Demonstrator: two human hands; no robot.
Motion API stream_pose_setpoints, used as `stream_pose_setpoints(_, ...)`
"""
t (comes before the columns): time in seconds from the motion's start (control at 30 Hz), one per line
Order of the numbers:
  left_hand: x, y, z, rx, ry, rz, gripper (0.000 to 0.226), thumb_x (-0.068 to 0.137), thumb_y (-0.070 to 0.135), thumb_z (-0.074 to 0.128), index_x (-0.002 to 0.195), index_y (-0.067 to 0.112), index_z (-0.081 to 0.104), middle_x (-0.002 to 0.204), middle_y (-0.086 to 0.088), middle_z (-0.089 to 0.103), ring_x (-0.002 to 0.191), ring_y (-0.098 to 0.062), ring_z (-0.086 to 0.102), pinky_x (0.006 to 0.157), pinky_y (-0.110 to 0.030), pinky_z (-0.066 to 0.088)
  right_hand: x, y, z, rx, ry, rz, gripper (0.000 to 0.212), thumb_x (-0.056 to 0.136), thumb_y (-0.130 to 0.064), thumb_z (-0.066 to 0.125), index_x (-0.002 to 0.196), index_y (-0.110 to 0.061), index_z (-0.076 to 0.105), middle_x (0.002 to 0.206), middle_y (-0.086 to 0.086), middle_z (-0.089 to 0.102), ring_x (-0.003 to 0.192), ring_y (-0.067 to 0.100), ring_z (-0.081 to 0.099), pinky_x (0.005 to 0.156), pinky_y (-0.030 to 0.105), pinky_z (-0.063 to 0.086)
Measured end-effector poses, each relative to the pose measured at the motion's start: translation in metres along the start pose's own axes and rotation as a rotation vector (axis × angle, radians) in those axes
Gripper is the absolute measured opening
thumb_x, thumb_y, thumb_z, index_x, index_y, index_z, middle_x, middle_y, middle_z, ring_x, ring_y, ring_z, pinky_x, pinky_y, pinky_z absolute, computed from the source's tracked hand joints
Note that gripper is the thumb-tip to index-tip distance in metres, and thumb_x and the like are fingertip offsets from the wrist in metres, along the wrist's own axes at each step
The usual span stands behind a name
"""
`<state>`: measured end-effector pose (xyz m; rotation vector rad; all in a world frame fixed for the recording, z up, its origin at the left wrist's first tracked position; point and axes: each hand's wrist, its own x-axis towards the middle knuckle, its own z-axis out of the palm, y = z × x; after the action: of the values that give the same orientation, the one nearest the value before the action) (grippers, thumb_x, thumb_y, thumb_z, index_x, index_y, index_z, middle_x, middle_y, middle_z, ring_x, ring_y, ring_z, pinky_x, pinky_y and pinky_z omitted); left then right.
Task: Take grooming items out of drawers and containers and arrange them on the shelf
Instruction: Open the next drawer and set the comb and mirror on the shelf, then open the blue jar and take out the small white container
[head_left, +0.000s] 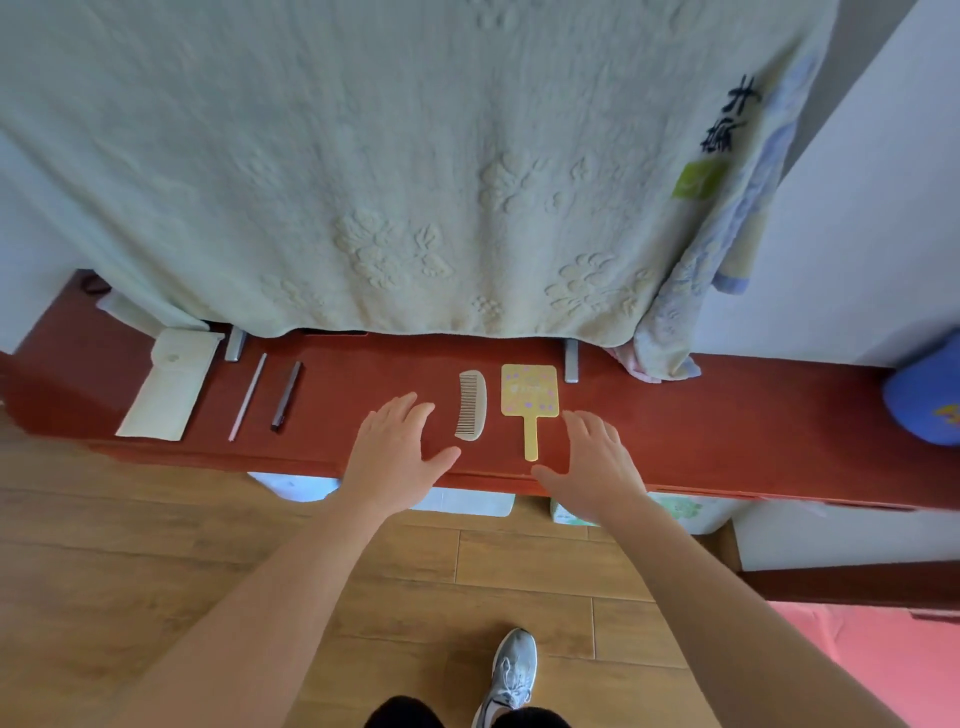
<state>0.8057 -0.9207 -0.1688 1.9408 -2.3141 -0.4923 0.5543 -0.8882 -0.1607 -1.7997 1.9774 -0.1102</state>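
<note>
On the red shelf (701, 415) lie a curved pale comb (471, 405) and, right of it, a yellow hand mirror (529, 399) with its handle toward me. Further left rest a dark pen-like stick (286, 396), a thin pink stick (248, 397) and a cream fabric pouch (169, 384). My left hand (396, 452) lies flat and open just left of the comb. My right hand (597, 462) is spread open just right of the mirror's handle. Neither hand holds anything.
A pale green embossed towel (389, 166) hangs down to the back of the shelf, with a flowered cloth (717, 270) at its right. A blue round object (924, 395) sits at the far right. Metal brackets (571, 361) stand on the shelf. Wooden floor and my shoe (511, 670) are below.
</note>
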Motion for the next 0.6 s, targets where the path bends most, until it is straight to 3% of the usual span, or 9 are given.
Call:
stream_pose_setpoints(0.3,-0.003,-0.005,-0.08,-0.046,0.009,0.073,0.073,0.096,0.06,0.045,0.154,0.017,0.032,0.163,-0.004,0.025,0.15,-0.02,0.02,0.123,-0.042,0.019,-0.02,-0.057,-0.058,-0.028,0.076,-0.01,0.07,0.093,-0.057,0.046,0.15,-0.02,0.031,0.155,-0.004,0.032,0.143,0.019,0.025,0.113,0.038,0.03)
stream_pose_setpoints(0.6,-0.026,-0.053,-0.135,-0.077,-0.052,0.196,0.063,0.102,0.05,0.039,0.155,0.017,0.03,0.162,-0.002,0.027,0.15,-0.018,0.023,0.122,-0.037,0.021,-0.06,-0.133,-0.06,0.0,0.172,0.069,0.056,0.098,-0.052,0.038,0.143,-0.02,0.043,0.15,-0.006,0.039,0.136,0.018,0.037,0.107,0.037,0.036)
